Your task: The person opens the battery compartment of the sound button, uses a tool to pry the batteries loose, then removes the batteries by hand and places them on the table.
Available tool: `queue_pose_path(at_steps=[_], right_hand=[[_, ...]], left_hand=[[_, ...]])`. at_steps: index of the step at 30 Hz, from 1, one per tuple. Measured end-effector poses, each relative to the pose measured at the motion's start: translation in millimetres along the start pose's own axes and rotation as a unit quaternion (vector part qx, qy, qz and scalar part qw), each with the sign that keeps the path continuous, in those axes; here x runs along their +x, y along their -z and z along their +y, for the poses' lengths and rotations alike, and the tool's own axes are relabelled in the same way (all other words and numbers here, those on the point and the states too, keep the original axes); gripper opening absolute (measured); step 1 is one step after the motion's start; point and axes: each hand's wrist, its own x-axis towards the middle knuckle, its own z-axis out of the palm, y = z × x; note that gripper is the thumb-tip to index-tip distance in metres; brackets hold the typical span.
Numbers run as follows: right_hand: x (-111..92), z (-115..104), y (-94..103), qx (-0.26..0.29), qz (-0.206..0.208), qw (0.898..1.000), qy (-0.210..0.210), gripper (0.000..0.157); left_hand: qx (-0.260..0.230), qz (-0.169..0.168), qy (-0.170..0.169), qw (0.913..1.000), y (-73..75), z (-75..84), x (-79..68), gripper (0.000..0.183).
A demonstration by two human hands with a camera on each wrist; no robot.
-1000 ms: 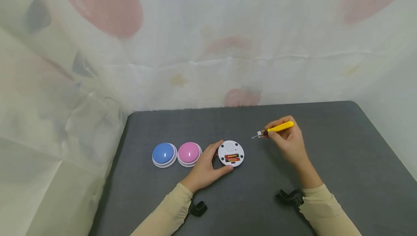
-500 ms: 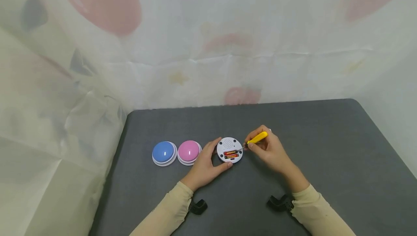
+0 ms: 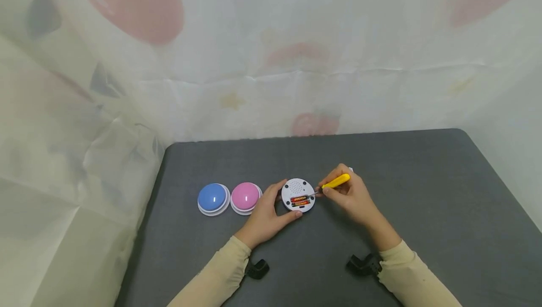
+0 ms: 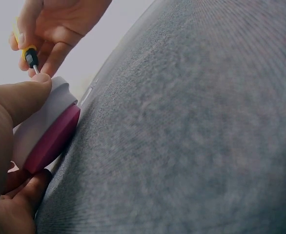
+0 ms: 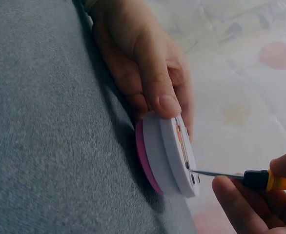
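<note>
A round white buzzer button lies upside down in the head view, its underside up and two red-and-black batteries showing in the open bay. Beneath it, the left wrist view shows its magenta dome by the cloth. My left hand grips the button's rim, thumb at the near edge and fingers at the far side. In my right hand is a screwdriver with a yellow handle. Its metal shaft reaches the button's underside beside the batteries. A small white piece peeks out behind the right hand, mostly hidden.
Left of my left hand, a blue buzzer button and a pink one stand side by side, domes up. The dark grey table ends at a patterned curtain. Black wrist mounts hang under both forearms.
My right hand has come left and nearer with the screwdriver, bringing its tip from the air onto the button's underside. Over the last half second little moves; the left hand keeps its grip.
</note>
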Motion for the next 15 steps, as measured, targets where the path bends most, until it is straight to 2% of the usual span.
queue_pose_path(at_steps=[7, 15], right_hand=[[-0.9, 12.2, 4.7, 0.091, 0.017, 0.995, -0.03, 0.017], [-2.0, 20.7, 3.1, 0.156, 0.047, 0.985, -0.054, 0.025]], left_hand=[[-0.003, 0.003, 0.004, 1.0, -0.1, 0.4, -2.4, 0.095], [-0.004, 0.014, -0.008, 0.9999, 2.0, -1.1, -3.5, 0.094]])
